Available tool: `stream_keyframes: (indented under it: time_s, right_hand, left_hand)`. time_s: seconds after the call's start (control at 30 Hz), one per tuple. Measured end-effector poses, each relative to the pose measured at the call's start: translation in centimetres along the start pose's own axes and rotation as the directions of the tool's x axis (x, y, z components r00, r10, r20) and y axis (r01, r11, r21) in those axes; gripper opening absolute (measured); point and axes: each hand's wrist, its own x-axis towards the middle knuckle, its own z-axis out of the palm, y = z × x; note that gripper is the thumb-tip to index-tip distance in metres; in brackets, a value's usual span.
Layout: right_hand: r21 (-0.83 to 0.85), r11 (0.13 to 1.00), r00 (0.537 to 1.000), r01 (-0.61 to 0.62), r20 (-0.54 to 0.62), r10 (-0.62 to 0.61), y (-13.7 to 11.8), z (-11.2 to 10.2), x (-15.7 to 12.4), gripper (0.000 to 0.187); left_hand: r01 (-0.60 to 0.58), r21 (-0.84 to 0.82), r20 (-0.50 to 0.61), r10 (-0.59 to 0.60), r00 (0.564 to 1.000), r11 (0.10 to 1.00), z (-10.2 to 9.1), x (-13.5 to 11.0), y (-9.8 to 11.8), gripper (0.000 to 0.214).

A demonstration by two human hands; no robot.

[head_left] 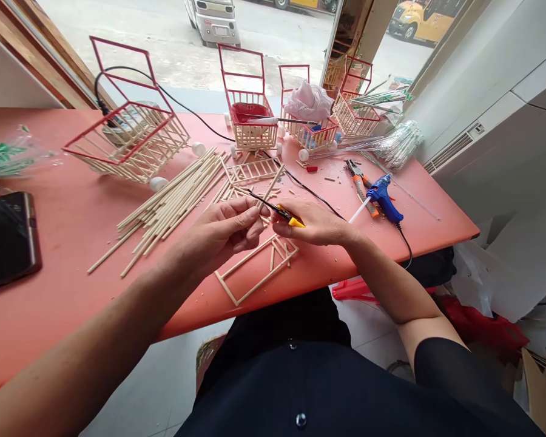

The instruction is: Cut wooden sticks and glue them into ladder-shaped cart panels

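My left hand (230,230) pinches a thin wooden stick (273,182) that slants up and to the right. My right hand (312,223) is closed around cutting pliers (286,213) with yellow and black handles; their dark jaws lie at the stick, close to my left fingertips. Whether the jaws touch the wood I cannot tell. Below the hands lies a rectangular stick frame (250,290) with short pieces on it. Just beyond them rests a ladder-like stick panel (253,172) among offcuts. Left of it is a pile of long sticks (177,206).
Several stick-built carts with red trim, one a large cart (136,142), line the back. A blue glue gun (381,197) and orange-handled pliers (361,187) lie at right. A phone (9,240) is at left. A black cable (316,194) crosses behind my hands.
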Motion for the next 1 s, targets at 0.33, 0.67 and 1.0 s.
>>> stream_keyframes:
  time_s: [0.33,0.67,1.0]
  right_hand:
    - [-0.014,1.000,0.999,0.008,-0.052,-0.008,-0.3,0.2,-0.1,0.049]
    - [-0.054,0.998,0.996,0.036,-0.078,-0.041,0.0,0.7,0.0,0.052]
    - [-0.016,0.998,0.979,0.054,-0.198,-0.056,0.3,2.0,0.2,0.055]
  left_hand:
    - [-0.018,0.024,-0.020,0.019,1.000,1.000,-0.2,-0.1,0.0,0.039]
    - [-0.045,0.081,-0.048,0.049,0.998,0.996,-0.2,0.1,-0.4,0.041]
    - [-0.085,0.128,-0.090,0.097,0.991,0.988,-0.2,0.3,-0.5,0.045]
